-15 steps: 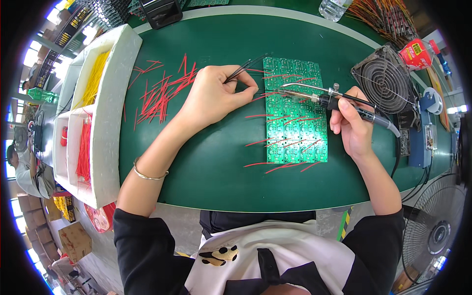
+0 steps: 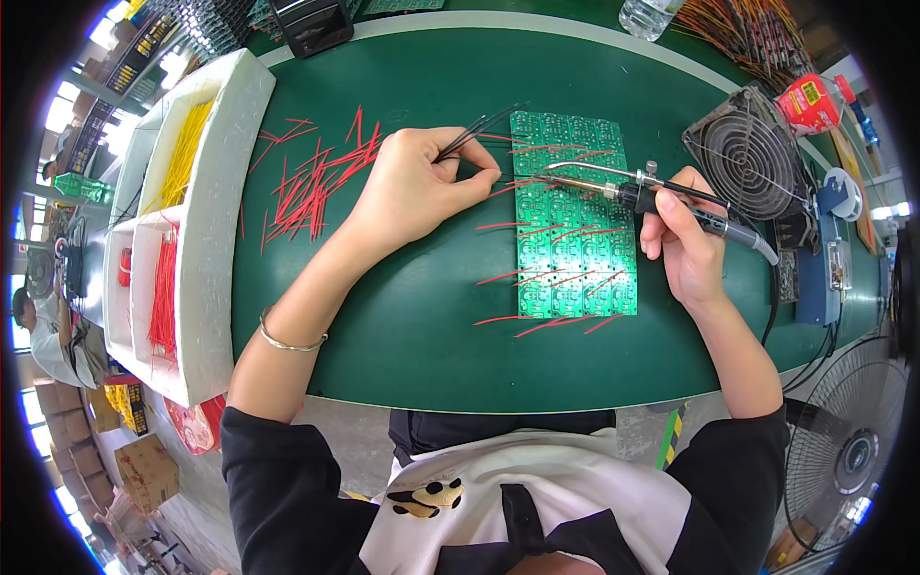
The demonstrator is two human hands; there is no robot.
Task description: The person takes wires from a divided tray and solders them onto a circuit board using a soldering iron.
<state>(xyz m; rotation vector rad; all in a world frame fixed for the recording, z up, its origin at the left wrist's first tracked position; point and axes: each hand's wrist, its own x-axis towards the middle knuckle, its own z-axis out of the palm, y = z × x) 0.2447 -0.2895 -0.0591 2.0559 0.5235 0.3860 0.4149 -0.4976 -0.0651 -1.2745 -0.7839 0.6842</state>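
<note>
Table (image 2: 431, 355): green top before us, with a pale strip (image 2: 460, 22) along its far side.
Left end: we find a white foam box (image 2: 213, 249) here.
Beside the box: we see loose red wires (image 2: 311, 196), crossing one another in a pile.
Right of the middle: we have a green circuit board (image 2: 581, 254) lying flat.
Right end: we see a square fan (image 2: 747, 144), a red bottle (image 2: 808, 105) near it.

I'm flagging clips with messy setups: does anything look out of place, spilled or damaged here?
Only mildly: the loose red wires lie crisscrossed on the green table, with several strays apart from the main heap, whereas other red wires lie bunched in the white tray. The circuit board panel shows no obvious damage.
</note>
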